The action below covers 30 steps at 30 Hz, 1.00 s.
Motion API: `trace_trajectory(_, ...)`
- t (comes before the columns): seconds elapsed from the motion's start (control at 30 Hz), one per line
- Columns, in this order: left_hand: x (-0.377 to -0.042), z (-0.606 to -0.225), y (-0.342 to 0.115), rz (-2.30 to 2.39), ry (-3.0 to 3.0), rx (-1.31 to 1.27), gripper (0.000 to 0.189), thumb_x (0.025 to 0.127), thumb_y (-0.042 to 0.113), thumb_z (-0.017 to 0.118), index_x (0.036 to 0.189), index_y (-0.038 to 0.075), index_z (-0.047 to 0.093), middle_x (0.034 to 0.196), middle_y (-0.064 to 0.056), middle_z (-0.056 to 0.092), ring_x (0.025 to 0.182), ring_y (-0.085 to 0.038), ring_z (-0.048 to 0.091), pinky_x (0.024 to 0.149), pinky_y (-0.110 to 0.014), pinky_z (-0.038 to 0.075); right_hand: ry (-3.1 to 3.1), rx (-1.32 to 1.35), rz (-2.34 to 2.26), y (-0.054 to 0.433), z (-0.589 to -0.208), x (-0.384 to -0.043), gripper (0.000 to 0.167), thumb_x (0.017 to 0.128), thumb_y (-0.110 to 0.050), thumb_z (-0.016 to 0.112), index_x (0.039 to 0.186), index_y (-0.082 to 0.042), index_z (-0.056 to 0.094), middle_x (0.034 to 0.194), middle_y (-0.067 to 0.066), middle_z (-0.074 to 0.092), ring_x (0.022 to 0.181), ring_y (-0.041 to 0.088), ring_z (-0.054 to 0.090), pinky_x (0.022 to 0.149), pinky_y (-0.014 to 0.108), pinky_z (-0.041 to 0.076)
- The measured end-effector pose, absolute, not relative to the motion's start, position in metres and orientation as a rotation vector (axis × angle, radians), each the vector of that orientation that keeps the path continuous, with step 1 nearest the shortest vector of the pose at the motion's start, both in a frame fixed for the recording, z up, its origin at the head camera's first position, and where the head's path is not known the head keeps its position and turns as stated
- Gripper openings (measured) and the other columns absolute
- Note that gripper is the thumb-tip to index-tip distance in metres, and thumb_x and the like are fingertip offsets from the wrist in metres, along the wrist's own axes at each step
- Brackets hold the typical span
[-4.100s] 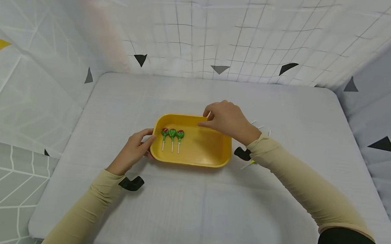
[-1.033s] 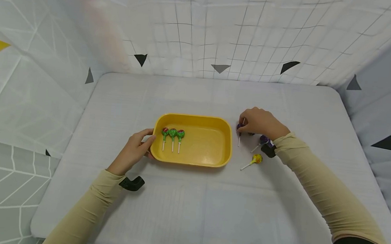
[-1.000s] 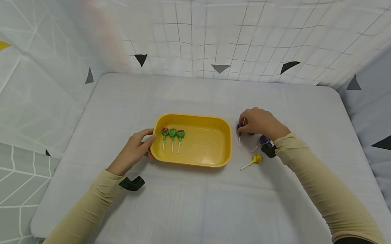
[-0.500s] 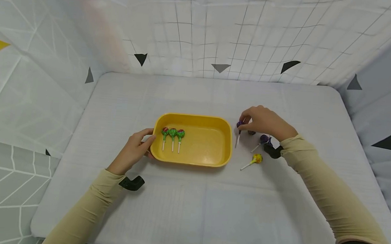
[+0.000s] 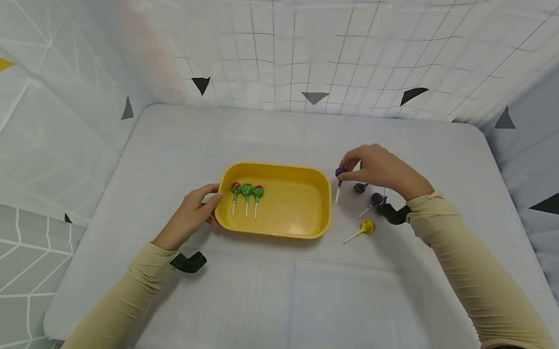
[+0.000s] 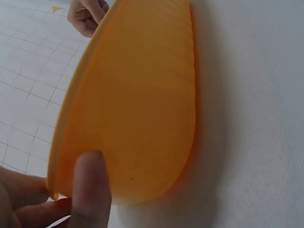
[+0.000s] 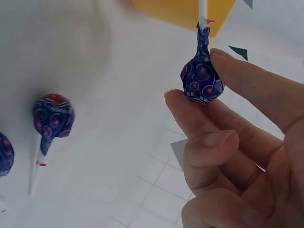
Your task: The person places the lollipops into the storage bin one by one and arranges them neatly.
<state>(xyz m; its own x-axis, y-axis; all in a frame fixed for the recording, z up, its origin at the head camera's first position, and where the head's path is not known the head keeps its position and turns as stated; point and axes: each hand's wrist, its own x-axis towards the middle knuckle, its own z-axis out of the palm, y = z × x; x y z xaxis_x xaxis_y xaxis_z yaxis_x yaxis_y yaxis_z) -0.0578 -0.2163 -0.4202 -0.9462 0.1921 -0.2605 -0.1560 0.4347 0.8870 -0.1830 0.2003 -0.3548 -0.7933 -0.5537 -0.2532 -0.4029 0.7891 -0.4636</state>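
Observation:
My right hand (image 5: 379,166) pinches a purple-wrapped lollipop (image 7: 203,80) by its round head between thumb and fingers, just right of the yellow tray (image 5: 300,232). Its white stick points toward the person in the head view. My left hand (image 5: 189,214) grips the tray's left end, thumb on the outer wall in the left wrist view and fingers by the rim. Inside the tray, three green lollipops (image 5: 247,189) lie side by side at the left, sticks toward the person. The tray's right part shows bare yellow floor.
Right of the tray lie a yellow lollipop (image 5: 367,227) and two more purple lollipops, one below the right hand (image 5: 360,187) and one by the wrist (image 5: 378,199). A white cloth (image 5: 254,299) covers the table, with patterned white curtains (image 5: 286,48) behind.
The right hand has moved from over the tray to the lollipops at its right. It has taken a purple lollipop and lifted it slightly away. The left hand has stayed on the tray.

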Motion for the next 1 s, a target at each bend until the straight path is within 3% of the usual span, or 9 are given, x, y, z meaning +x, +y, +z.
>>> trace_trajectory(0.27,-0.057,-0.418,-0.215,1.516,2.366,0.023,0.048,0.112,0.023,0.046,0.155,0.001,0.042,0.131,-0.03,0.062,0.069,-0.026,0.072,0.07,-0.03,0.064,2.614,-0.764,-0.577,0.195,-0.347,-0.181,0.023,0.095,-0.027,0.077,0.113,-0.013,0.078,0.106,0.005,0.078,0.095,0.022,0.07,0.086,0.043,0.06)
trace_trajectory(0.5,-0.056,-0.418,-0.216,1.517,2.367,0.018,0.049,0.112,0.024,0.046,0.155,0.001,0.042,0.131,-0.03,0.062,0.07,-0.026,0.071,0.071,-0.03,0.064,2.586,-0.786,-0.634,0.186,-0.343,-0.18,0.021,0.095,-0.028,0.077,0.11,-0.014,0.078,0.106,0.006,0.078,0.091,0.02,0.069,0.074,0.034,0.057)
trace_trajectory(1.0,-0.057,-0.418,-0.216,1.52,2.363,0.02,0.049,0.112,0.024,0.046,0.156,0.001,0.041,0.138,-0.029,0.059,0.071,-0.029,0.072,0.071,-0.032,0.064,2.549,-0.821,-0.577,0.151,-0.351,-0.178,0.018,0.091,-0.033,0.081,0.104,-0.021,0.079,0.101,0.0,0.078,0.091,0.018,0.069,0.079,0.036,0.06)
